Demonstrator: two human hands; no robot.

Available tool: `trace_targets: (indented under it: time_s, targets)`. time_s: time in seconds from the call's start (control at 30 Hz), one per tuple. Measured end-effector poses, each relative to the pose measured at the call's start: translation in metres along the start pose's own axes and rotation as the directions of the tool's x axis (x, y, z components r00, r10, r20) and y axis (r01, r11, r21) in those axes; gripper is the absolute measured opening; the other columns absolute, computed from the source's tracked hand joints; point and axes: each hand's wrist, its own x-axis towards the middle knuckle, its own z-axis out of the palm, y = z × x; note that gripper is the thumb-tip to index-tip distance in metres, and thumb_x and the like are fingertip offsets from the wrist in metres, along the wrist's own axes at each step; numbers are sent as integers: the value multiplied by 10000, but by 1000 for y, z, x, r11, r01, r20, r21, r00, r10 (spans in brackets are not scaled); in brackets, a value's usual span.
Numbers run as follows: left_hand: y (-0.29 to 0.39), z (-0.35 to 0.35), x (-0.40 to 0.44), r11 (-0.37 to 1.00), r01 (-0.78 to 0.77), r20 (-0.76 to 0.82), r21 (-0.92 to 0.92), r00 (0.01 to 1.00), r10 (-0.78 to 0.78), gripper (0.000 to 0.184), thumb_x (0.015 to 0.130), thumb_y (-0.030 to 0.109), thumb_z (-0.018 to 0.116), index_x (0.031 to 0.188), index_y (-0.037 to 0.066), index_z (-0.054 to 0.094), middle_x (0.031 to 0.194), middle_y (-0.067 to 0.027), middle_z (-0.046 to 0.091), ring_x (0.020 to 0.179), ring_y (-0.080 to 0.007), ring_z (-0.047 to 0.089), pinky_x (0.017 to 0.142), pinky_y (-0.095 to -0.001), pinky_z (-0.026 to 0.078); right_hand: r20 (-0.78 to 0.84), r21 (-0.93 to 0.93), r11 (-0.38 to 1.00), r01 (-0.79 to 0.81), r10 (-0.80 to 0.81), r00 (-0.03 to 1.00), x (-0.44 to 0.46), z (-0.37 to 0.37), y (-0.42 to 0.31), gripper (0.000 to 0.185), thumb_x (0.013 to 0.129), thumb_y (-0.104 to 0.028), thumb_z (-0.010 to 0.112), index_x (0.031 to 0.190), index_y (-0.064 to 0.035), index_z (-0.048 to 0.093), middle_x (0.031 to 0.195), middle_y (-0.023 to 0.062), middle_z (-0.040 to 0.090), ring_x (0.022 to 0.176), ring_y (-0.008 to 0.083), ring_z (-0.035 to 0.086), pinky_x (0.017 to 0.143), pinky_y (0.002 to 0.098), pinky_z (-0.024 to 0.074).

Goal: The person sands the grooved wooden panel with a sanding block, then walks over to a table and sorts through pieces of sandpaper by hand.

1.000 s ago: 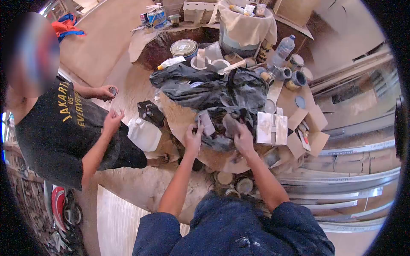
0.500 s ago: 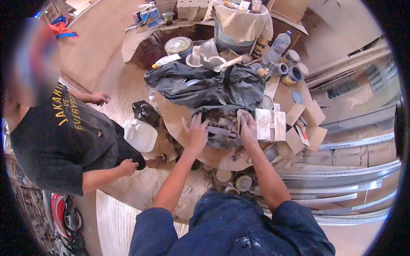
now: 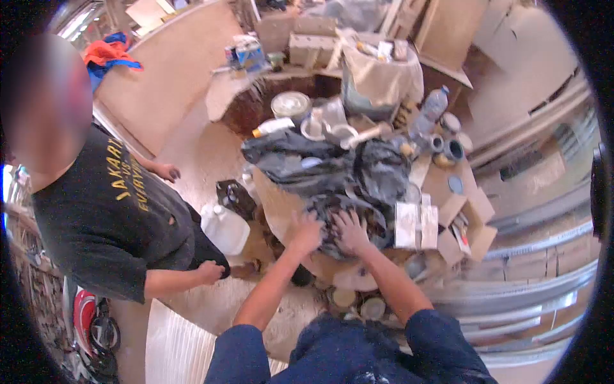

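left hand [image 3: 307, 234]: at bag [image 3: 376, 221], left side; blurred, cannot tell whether it grips
right hand [image 3: 350, 235]: fingers spread over bag, no hold seen
bag: black, crumpled, below both hands
box [image 3: 416, 225]: white, just right of bag

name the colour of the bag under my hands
The bag is black, clearest in the head view.

Single head-worn view, looking forward and down.

Left grip [image 3: 307, 234] and splayed right grip [image 3: 351, 234] extend forward, palms down, slightly apart.
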Motion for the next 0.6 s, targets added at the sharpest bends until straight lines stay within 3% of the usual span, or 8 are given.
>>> trace_targets:
  time_s: [0.1,0.17,0.23,0.3,0.33,0.43,0.5,0.6]
  targets:
    - [-9,-51,14,962,-90,-1,-256,996,93,378,809,285,685,1159,142,702,1208,-179,624,1095,-352,602,1012,-426,449,94,53,996,-66,61,994,7,11,-2,934,816,-499,642,1550,-184,158,1574,130,185,1439,429,160,1111,660,179]
    - [-11,-119,29,758,-50,45,-651,994,104,436,830,289,689,1249,175,659,1165,-172,672,1015,-281,661,965,-369,477,-1,60,998,-29,29,1000,6,19,-2,949,801,-478,671,1541,-151,176,1560,143,233,1425,433,213,1090,669,217]
    - [-26,-183,60,846,-57,48,-531,994,98,443,858,270,685,1274,125,634,1130,-134,705,975,-192,668,911,-332,494,-31,91,996,-7,10,999,-2,6,-6,935,796,-470,681,1529,-130,211,1552,153,246,1418,433,230,1091,658,224]
    - [-50,-221,96,635,-250,-199,-731,968,152,442,872,212,673,1285,64,620,1104,-74,715,943,-159,642,873,-330,509,-212,225,964,145,-97,973,-10,-2,-3,843,792,-451,691,1457,-73,336,1514,169,317,1404,419,268,1106,606,242]
    - [-51,-264,108,616,-51,-36,-786,999,36,532,860,150,671,1364,40,539,1127,-120,696,965,-152,629,821,-329,531,-222,210,964,162,-114,968,-12,-10,-2,843,792,-451,691,1457,-73,336,1514,169,317,1404,419,268,1106,606,242]
    - [-81,-318,169,636,-135,-316,-760,931,-180,923,771,34,697,1532,31,175,867,-171,692,687,-167,669,621,-332,552,-369,336,927,167,-34,929,-33,-38,-6,730,784,-427,717,1341,-30,464,1427,181,441,1375,388,342,1126,551,252]
    - [-82,-355,189,341,-54,-134,-938,967,-217,909,850,9,622,1558,128,65,818,-163,686,594,-212,663,525,-355,556,-435,501,829,248,-6,901,-44,-53,-3,615,801,-282,736,1309,-16,512,1369,219,504,1333,416,414,1113,465,315]
    - [-87,-387,221,478,125,-28,-869,953,-301,953,877,41,599,1553,206,-52,871,-162,702,665,-261,701,565,-404,569,-415,635,765,104,225,881,-68,-60,-9,524,795,-151,739,1260,-2,549,1292,220,565,1268,388,496,1059,396,392]
